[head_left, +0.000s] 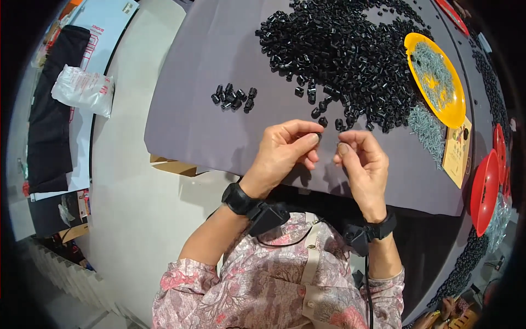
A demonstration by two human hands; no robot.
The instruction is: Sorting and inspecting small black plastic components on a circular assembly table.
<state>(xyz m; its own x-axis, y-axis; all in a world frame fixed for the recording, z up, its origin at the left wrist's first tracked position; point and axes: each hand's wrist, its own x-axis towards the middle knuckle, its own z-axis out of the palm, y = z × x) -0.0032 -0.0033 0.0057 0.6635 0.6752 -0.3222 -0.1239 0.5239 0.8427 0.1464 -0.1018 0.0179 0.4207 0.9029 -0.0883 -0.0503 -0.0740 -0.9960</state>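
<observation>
Above the near edge of the grey-covered table, my left hand point(285, 148) pinches a small black plastic part between thumb and forefinger; most of it is hidden by the fingertips. A short way to its right, my right hand point(364, 162) is closed thumb to forefinger, and whatever it may hold is too small to make out. Just beyond my fingertips spreads a big heap of short black cylindrical plastic parts point(345, 60). A small separate group of similar black parts point(234, 97) lies to the left. Small grey screws point(427, 131) form a pile right of my right hand.
A yellow plate point(457, 104) with more screws stands at the right, a yellowish printed card point(456, 156) beside it. Red dishes point(485, 192) are farther right. Left of the table, a clear plastic bag with white contents point(82, 90) lies on a black cloth point(52, 131).
</observation>
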